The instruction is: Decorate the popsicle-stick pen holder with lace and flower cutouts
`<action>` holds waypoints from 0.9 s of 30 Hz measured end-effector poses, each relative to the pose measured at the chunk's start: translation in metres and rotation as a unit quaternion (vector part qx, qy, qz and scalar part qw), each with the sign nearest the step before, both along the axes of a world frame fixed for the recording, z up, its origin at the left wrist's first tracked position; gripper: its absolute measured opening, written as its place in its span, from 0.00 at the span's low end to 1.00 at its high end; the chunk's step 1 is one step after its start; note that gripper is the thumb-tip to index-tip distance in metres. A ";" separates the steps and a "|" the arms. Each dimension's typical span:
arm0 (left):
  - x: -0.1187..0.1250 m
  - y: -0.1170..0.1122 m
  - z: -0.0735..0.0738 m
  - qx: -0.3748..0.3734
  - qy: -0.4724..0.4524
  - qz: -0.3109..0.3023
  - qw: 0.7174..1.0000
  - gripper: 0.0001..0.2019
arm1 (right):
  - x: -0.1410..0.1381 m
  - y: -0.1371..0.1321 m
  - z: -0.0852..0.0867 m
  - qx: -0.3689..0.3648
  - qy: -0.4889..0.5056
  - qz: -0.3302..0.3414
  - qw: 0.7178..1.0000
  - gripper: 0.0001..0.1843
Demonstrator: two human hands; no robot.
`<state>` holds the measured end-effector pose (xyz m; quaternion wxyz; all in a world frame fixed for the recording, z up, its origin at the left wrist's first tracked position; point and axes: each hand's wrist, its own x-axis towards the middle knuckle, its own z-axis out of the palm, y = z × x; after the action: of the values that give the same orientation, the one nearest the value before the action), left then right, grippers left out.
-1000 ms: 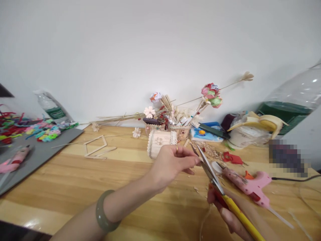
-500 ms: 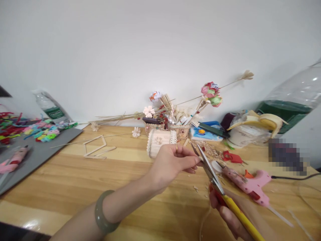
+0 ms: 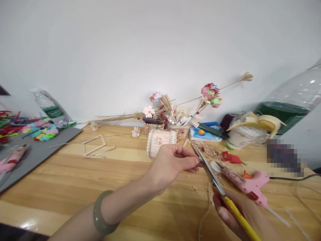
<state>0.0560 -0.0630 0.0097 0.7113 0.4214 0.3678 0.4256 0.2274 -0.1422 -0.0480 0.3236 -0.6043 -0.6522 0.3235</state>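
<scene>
A right hand [image 3: 247, 208] wraps round scissors [image 3: 219, 188], probably light and stiff, best held by their yellow handles [image 3: 242, 219]; the left hand [image 3: 167, 165] pinches, on what I can't tell.

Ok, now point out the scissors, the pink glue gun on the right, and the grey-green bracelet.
Scissors [image 3: 230, 205]: head view, on the yellow handle.
Pink glue gun [image 3: 256, 185]: head view, on the body.
Grey-green bracelet [image 3: 97, 214]: head view, on the band's left side.
</scene>
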 end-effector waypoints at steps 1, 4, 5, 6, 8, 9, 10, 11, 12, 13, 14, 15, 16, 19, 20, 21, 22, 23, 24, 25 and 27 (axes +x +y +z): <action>0.000 0.000 0.000 0.002 -0.001 0.001 1.000 0.03 | 0.000 0.000 0.001 -0.007 -0.014 0.005 1.000 0.19; 0.000 0.000 0.000 0.004 0.000 0.004 1.000 0.03 | 0.000 0.000 0.003 -0.012 -0.051 0.009 0.999 0.23; 0.000 0.000 0.000 0.003 0.001 0.006 1.000 0.03 | 0.000 0.001 0.003 -0.012 -0.060 0.006 0.998 0.24; 0.000 0.000 0.000 0.003 0.002 0.007 1.000 0.03 | 0.001 0.001 0.003 -0.013 -0.068 0.005 0.998 0.25; 0.000 0.000 0.000 0.002 0.002 0.007 1.000 0.03 | 0.002 0.002 0.001 -0.016 -0.081 0.012 0.997 0.25; -0.001 0.000 0.001 0.003 0.000 0.007 1.000 0.03 | 0.003 0.002 0.000 -0.019 -0.089 0.021 0.996 0.25; -0.001 0.000 0.001 0.003 -0.002 0.007 1.000 0.03 | 0.004 0.002 -0.002 -0.020 -0.097 0.028 0.995 0.25; -0.001 0.000 0.001 0.004 -0.003 0.007 1.000 0.03 | 0.004 0.002 -0.003 -0.019 -0.102 0.033 0.994 0.24; 0.000 -0.001 0.000 0.004 -0.002 0.009 1.000 0.02 | 0.005 0.002 -0.003 -0.017 -0.105 0.035 0.994 0.24; 0.000 -0.001 0.000 0.004 -0.001 0.011 1.000 0.02 | 0.005 0.002 -0.003 -0.015 -0.107 0.035 0.994 0.24; 0.000 -0.001 0.000 0.005 0.000 0.014 1.000 0.02 | 0.005 0.002 -0.003 -0.012 -0.108 0.032 0.994 0.23; 0.001 -0.001 0.000 0.007 0.002 0.016 1.000 0.02 | 0.005 0.003 -0.002 -0.011 -0.108 0.028 0.994 0.23; 0.001 -0.001 -0.001 0.007 0.003 0.019 1.000 0.02 | 0.005 0.003 0.000 -0.010 -0.108 0.021 0.994 0.23; 0.001 -0.001 -0.001 0.003 0.006 0.024 1.000 0.03 | 0.004 0.003 0.004 -0.024 -0.105 0.006 0.994 0.23; 0.001 -0.002 0.000 0.000 0.006 0.024 1.000 0.03 | 0.003 0.002 0.005 -0.030 -0.103 0.002 0.994 0.23; 0.000 -0.002 0.000 -0.001 0.006 0.024 1.000 0.03 | 0.002 0.001 0.006 -0.034 -0.100 -0.004 0.994 0.24; 0.000 -0.001 0.000 -0.002 0.006 0.022 1.000 0.04 | 0.000 0.000 0.006 -0.036 -0.095 -0.013 0.995 0.24; -0.001 -0.001 0.000 -0.001 0.005 0.018 1.000 0.04 | -0.002 -0.001 0.006 -0.038 -0.086 -0.022 0.995 0.25; -0.001 -0.001 0.000 0.002 0.005 0.013 1.000 0.04 | -0.004 -0.002 0.006 -0.041 -0.072 -0.033 0.996 0.25; -0.002 -0.001 0.000 0.006 0.004 0.006 1.000 0.04 | -0.005 -0.003 0.005 -0.044 -0.051 -0.044 0.997 0.25; -0.003 0.000 0.001 0.021 0.002 -0.012 1.000 0.03 | -0.008 -0.004 0.003 -0.049 0.005 -0.061 0.997 0.25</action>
<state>0.0528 -0.0631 0.0105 0.7065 0.4414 0.3550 0.4242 0.2196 -0.1457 -0.0449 0.3160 -0.6563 -0.5962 0.3376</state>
